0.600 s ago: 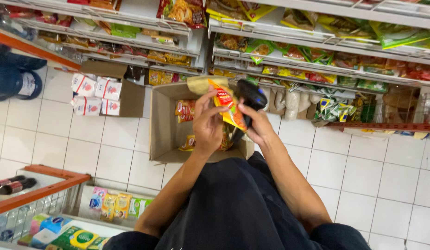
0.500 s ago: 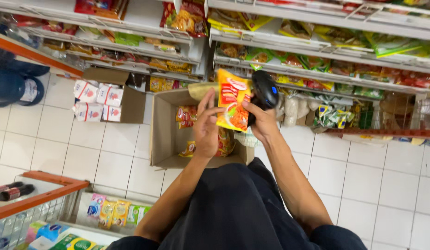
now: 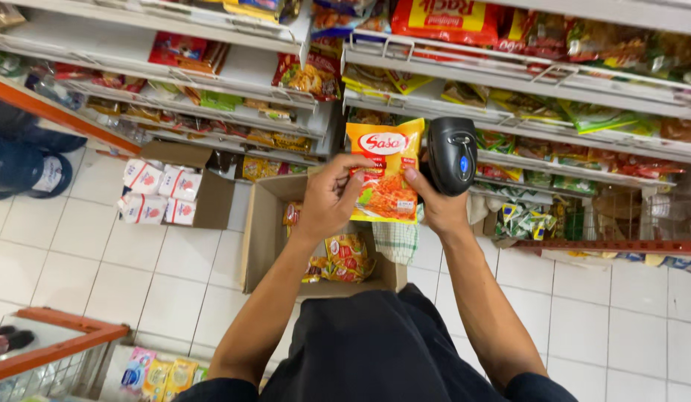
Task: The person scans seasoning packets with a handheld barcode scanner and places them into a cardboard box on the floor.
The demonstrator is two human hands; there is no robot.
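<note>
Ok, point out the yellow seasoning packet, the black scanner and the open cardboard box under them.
yellow seasoning packet [image 3: 383,175], head view, middle of its front.
black scanner [image 3: 452,154], head view, its top face.
open cardboard box [image 3: 258,237], head view, left wall.

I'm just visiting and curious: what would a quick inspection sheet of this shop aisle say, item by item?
Surface: white tiled floor.
Job's things: yellow-orange packet held upright; black handheld scanner beside it.
Clutter: open cardboard box holding more packets; second box with white packs.
Hands: left hand grips the packet's left edge; right hand holds the scanner, thumb touching the packet.
Cables: nothing seen.
Surroundings: stocked shelves; orange-rimmed basket; another person's shoe.
</note>
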